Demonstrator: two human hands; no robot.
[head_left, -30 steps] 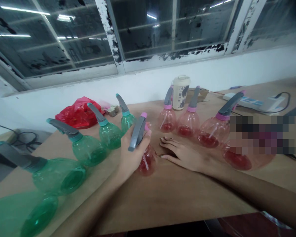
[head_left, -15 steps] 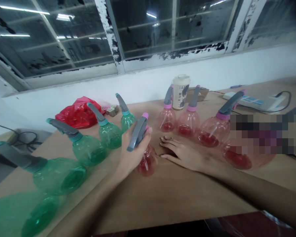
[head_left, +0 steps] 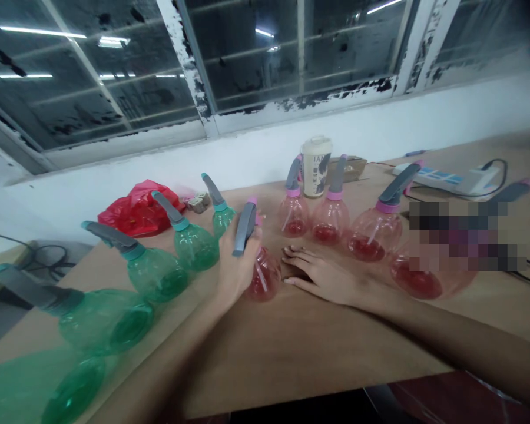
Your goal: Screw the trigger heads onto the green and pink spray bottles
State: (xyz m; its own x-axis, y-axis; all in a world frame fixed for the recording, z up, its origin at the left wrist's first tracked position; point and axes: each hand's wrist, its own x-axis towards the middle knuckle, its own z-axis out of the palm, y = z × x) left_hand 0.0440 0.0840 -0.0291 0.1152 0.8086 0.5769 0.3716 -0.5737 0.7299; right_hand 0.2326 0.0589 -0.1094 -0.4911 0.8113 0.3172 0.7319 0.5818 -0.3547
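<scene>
My left hand [head_left: 238, 259] is wrapped round the neck of a pink spray bottle [head_left: 265, 277] with a grey trigger head, in the middle of the table. Its clear body shows below my fingers. My right hand [head_left: 322, 274] lies flat on the table just right of that bottle, fingers stretched out and holding nothing. A row of green spray bottles [head_left: 156, 274] runs along the left side. On the right, several more pink spray bottles [head_left: 375, 232] stand in a slanting row, the nearest partly blurred out.
Behind the pink row stands a paper cup [head_left: 315, 168] beside a cardboard piece [head_left: 348, 168]. A power strip [head_left: 450, 179] with a cable lies at the back right. At the back left is a red plastic bag [head_left: 141, 209], with small blocks [head_left: 198, 203] next to it.
The pink bottle in my left hand has tilted and shifted slightly, its base moving up and a little right in view. My right hand stays flat. The whole view has shifted slightly.
</scene>
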